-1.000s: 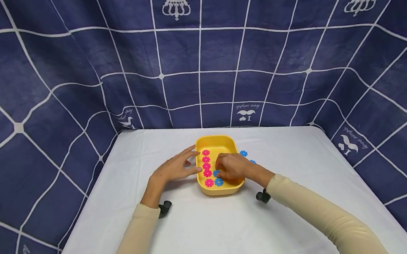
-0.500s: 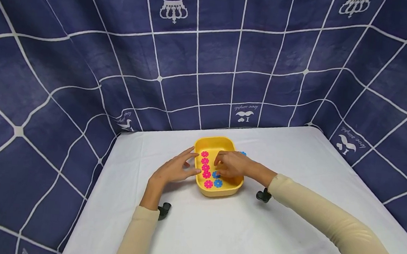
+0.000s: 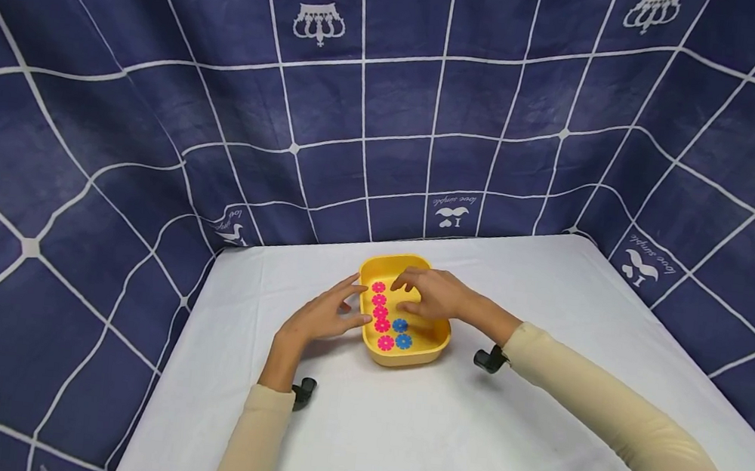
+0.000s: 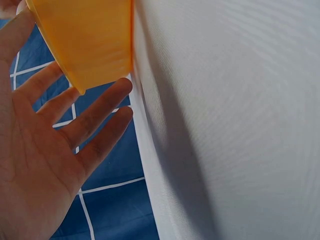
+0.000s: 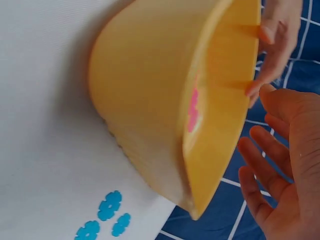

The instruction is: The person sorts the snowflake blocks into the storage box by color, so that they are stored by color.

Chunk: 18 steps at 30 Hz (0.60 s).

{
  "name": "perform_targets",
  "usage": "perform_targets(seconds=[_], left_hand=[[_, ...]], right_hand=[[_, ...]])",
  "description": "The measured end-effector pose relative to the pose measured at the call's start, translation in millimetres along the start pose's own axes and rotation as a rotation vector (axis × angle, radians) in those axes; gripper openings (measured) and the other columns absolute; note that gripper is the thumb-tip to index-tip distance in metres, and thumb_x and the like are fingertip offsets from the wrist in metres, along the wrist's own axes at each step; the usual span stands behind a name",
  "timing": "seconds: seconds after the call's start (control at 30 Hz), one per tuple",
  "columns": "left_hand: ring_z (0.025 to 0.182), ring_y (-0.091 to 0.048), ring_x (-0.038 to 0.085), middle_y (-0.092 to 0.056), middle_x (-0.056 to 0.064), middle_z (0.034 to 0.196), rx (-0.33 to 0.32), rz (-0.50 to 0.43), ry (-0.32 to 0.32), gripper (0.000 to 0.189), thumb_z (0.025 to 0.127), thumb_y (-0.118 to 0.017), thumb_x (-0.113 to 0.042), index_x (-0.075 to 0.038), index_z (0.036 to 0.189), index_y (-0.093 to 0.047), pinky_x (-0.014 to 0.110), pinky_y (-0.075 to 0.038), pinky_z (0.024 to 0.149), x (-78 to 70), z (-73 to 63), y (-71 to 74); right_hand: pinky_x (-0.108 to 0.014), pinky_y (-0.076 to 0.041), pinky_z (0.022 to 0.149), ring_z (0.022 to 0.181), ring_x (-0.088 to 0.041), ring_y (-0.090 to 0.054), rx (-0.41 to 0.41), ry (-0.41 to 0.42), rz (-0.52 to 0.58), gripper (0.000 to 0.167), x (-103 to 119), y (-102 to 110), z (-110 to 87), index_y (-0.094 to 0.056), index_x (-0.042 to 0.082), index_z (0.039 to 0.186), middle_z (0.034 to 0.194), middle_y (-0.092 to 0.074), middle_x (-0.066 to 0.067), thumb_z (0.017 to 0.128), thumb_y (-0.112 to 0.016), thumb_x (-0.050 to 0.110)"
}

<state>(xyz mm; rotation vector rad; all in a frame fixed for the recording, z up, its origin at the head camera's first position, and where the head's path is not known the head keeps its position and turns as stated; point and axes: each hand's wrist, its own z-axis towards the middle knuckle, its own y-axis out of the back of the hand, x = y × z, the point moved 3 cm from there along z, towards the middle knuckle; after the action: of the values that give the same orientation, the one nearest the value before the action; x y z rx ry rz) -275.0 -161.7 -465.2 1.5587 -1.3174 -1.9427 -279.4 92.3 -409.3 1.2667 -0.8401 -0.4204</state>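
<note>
A yellow plastic tub (image 3: 412, 359) stands on the white table. Down its left side runs a column of several pink flower-shaped pieces (image 3: 380, 312). Two blue flower pieces, the nearer one (image 3: 403, 342) and the one behind it (image 3: 399, 325), lie just right of the pink ones. My left hand (image 3: 322, 312) rests at the tub's left rim, thumb and fingers spread along it. Above the tub's right half is my right hand (image 3: 438, 294), fingers loosely bent and apart, nothing visible between them; the right wrist view shows its fingers near the rim.
Several blue flower pieces (image 5: 109, 205) lie on the table outside the tub; the right hand hides them in the head view. A dark blue checked curtain (image 3: 404, 101) surrounds the table (image 3: 386, 433) at the back and sides.
My right hand has drawn back from the rear blue flower piece in the tub and risen toward the far side, leaving that piece uncovered. The left hand has stayed at the rim.
</note>
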Motion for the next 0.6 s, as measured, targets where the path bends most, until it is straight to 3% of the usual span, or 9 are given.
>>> perform_targets(seconds=[0.27,0.6], left_hand=[[0.126,-0.069,0.021,-0.025,-0.008,0.178,-0.001,0.003,-0.001,0.076,0.095,-0.073,-0.063,-0.027,0.16,-0.053,0.054,-0.054,0.108,-2.4,-1.1,0.9],[0.126,-0.068,0.021,-0.025,-0.009,0.178,-0.002,0.012,-0.002,0.077,0.095,-0.073,-0.063,-0.027,0.16,-0.053,0.054,-0.055,0.108,-1.7,-0.9,-0.5]], right_hand=[[-0.046,-0.063,0.094,0.116,-0.027,-0.072,-0.063,-0.003,0.046,0.041,4,10,-2.6,-0.072,0.018,0.136,0.128,-0.074,-0.002,0.099,-0.08,0.034],[-0.045,-0.062,0.094,0.116,-0.024,-0.072,-0.088,-0.05,0.067,0.042,-7,10,-9.5,-0.072,0.016,0.135,0.13,-0.075,-0.005,0.098,-0.081,0.033]])
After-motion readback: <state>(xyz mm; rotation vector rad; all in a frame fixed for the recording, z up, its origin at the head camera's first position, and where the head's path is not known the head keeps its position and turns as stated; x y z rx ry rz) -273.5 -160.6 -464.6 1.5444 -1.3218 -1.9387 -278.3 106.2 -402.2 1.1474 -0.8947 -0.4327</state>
